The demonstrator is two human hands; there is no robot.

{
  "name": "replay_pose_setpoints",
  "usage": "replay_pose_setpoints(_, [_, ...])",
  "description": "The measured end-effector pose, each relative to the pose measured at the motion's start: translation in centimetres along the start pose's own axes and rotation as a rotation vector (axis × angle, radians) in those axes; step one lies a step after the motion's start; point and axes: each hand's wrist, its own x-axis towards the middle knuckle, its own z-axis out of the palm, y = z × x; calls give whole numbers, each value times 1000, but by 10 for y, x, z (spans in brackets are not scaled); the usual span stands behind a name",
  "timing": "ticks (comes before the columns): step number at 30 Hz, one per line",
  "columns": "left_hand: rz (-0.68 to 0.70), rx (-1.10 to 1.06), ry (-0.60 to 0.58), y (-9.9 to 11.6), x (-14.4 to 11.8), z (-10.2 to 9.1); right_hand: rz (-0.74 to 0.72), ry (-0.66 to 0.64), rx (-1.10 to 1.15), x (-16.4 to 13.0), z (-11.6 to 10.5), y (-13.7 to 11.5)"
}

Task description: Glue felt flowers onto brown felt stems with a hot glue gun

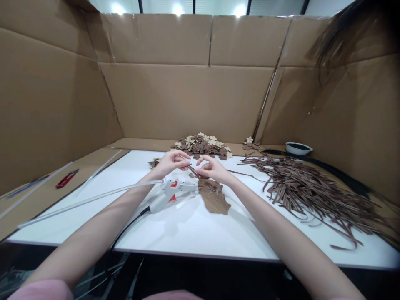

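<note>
Our L hand (pixel 173 161) has its grip pinched on a thin, narrow dk-brown strip (pixel 193 171), matl unclear; it slants to abt 4 o'clock from those fingertips, btwn our hands. Our R hand (pixel 213 168), at 3 o'clock, is curled by the strip's lower end; we can't tell if its grip has hold. At 5: irregular flat brown scrap (pixel 215 202) on the flat white counter (pixel 218 235). At 6: white plastic glue gun w/ orange trigger (pixel 175 191). At 1: heap of brown + cream flower-shaped pcs (pixel 204 146).
</note>
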Motion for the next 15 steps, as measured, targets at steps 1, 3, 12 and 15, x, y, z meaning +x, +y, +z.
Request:
replay_pose_setpoints(1, [-2,-1,-1,0,0,0,5,0,0,0,0,0])
replay_pose_setpoints(3, [1,2,-2,0,0,-1,16,-5,2,0,0,0])
replay_pose_setpoints(12, [26,-21,-14,-3,3,-5,58,51,-86,0,-2,4])
replay_pose_setpoints(15, [26,-8,-14,0,2,-6,73,81,-127,1,-4,7])
